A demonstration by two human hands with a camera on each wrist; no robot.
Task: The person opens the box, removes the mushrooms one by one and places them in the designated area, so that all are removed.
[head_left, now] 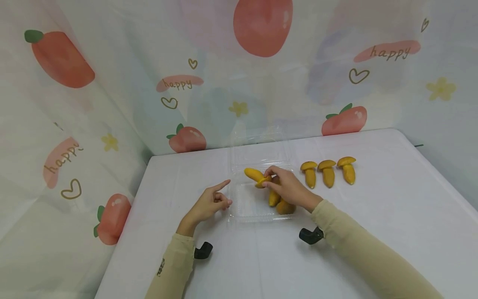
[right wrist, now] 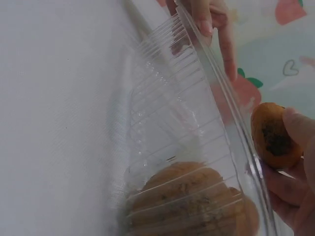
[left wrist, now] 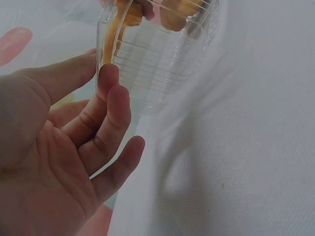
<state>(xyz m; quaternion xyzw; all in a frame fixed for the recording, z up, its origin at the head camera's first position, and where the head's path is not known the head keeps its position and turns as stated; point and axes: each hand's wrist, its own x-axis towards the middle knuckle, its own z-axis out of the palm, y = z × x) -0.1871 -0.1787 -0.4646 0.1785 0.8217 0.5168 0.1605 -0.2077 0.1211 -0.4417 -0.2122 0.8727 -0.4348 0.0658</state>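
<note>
In the head view my right hand [head_left: 287, 187] pinches a toy mushroom [head_left: 254, 175] by its cap, above a clear plastic clamshell box [head_left: 250, 209]. The held mushroom's yellow stem points up and left. The right wrist view shows the dark-marked brown cap [right wrist: 275, 135] between thumb and fingers. More mushrooms [head_left: 286, 207] lie in the box's right side, partly hidden by the hand. My left hand [head_left: 207, 203] is at the box's left edge, index finger straight, other fingers loosely bent. In the left wrist view its fingertips [left wrist: 109, 76] are at the rim; firm contact is unclear.
Three more mushrooms [head_left: 328, 173] lie in a row on the white-covered table [head_left: 373, 232], right of the box. The clear lid [head_left: 259, 149] stands raised at the back, before a printed curtain [head_left: 220, 108]. Black devices [head_left: 311, 236] show by both wrists.
</note>
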